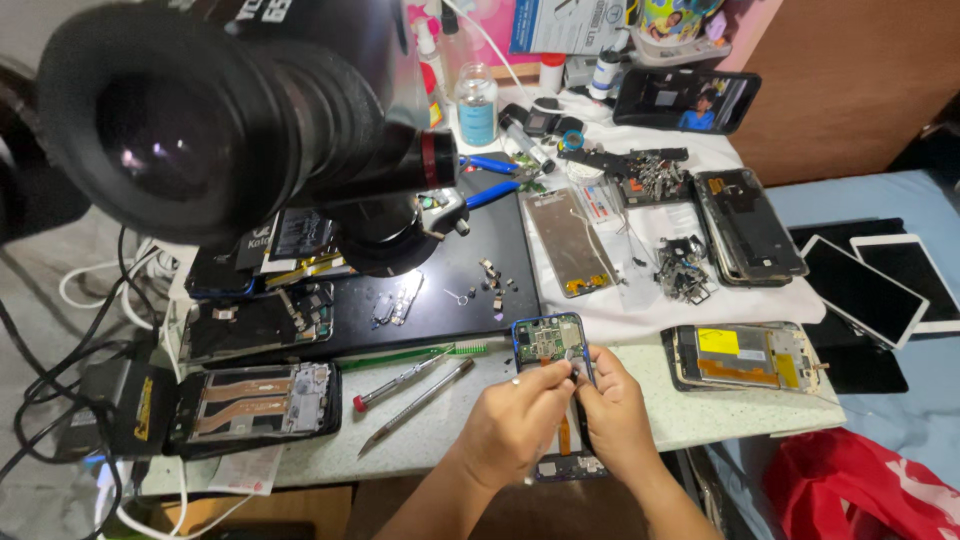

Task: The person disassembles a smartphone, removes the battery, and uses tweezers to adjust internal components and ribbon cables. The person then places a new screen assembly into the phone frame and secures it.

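While both hands meet over one opened phone, the bench around them lies covered with parts.

Left hand: the left hand [515,420] is curled, its fingertips pinched on a small silvery piece at the phone's upper half; what that piece is I cannot tell, as it is too small.
Right hand: the right hand [615,410] is curled too, thumb and fingers gripping the phone's right edge, just touching the left hand's fingertips.
Opened phone: the blue-framed phone [548,340] lies back-off at the near edge of the table [450,430], its green board showing above the hands, its lower end jutting past the edge.
Tools: a red-tipped screwdriver [400,382] and a metal pry tool [415,408] lie slanted just left of the hands, a green brush [415,355] beyond them.
Left side: a phone frame with copper strips [262,400] rests near the table's left end.
Right side: a phone with a yellow sticker [745,355] lies well apart from the hands.
Further back: a black mat [480,240] holds loose bits, a silver back plate [570,240] beside it.
Far end: a clear bottle with blue liquid [477,105] stands upright.
Overhead: a microscope eyepiece [200,110] looms at top left.
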